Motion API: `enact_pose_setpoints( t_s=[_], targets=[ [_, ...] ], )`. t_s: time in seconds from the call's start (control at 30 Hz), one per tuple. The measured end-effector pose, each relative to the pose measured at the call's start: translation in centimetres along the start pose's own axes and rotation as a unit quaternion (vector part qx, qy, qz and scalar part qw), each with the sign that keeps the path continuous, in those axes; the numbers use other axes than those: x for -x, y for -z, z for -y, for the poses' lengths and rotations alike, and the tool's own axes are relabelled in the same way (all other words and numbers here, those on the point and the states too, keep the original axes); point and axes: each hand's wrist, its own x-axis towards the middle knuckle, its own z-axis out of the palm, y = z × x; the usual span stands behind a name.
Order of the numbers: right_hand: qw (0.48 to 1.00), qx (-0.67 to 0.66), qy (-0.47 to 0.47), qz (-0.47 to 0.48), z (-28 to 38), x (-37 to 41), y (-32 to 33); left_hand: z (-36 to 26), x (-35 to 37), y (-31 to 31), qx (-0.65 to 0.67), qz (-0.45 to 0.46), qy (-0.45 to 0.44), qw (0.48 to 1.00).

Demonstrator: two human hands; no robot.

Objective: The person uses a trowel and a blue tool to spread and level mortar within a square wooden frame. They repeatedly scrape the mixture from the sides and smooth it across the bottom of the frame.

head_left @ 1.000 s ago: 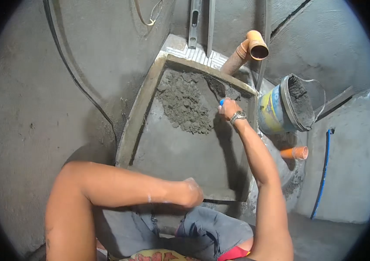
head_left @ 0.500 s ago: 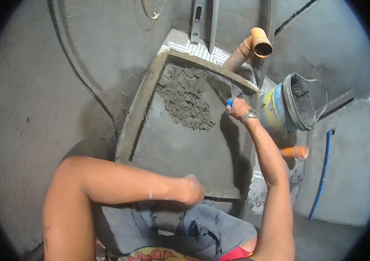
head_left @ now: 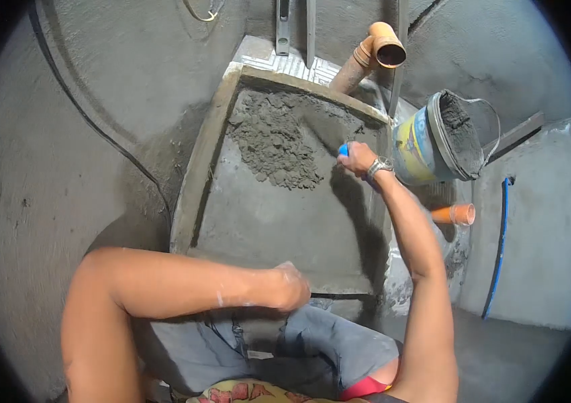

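My right hand (head_left: 360,160) is closed round the blue-ended handle (head_left: 344,150) of a trowel. Its grey blade (head_left: 325,136) lies low over the mortar and blends into it, so its outline is hard to make out. Beside the blade, a lumpy heap of wet mortar (head_left: 275,141) covers the upper left of a shallow, raised-edge bed (head_left: 278,232). Below that, the bed's surface is smoother. My left hand (head_left: 292,285) is curled into a fist at the bed's near edge, above my knees; no object shows in it.
A mortar-filled bucket (head_left: 413,148) leans at the bed's right. Behind the bed rise an orange pipe elbow (head_left: 383,43), a spirit level (head_left: 283,30) and a metal bar (head_left: 310,33). An orange pipe stub (head_left: 456,214) and blue tube (head_left: 498,248) are at right; a black cable (head_left: 90,111) runs along the left wall.
The view has shifted slightly. My right hand and the trowel have moved a little left and nearer the heap's right side. My left hand stays curled near the bed's front edge.
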Motion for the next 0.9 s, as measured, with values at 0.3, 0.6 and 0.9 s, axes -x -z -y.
enact_pose_setpoints(
  t_s=[0.3, 0.6, 0.9],
  targets=[
    [0.990, -0.021, 0.000, -0.140, -2.4, -1.1, -3.8, -0.3, -1.4, -0.1, 0.019, 0.052, 0.043, 0.998],
    [0.992, 0.041, 0.079, -0.091, 2.2, 1.3, -0.6, -0.1, -1.2, 0.1, 0.017, 0.036, 0.027, 0.999],
    [0.900, 0.277, 0.183, -0.283, 6.8, -5.1, 3.5, 0.2, -0.3, 1.3, 0.038, 0.054, 0.037, 0.997]
  ],
)
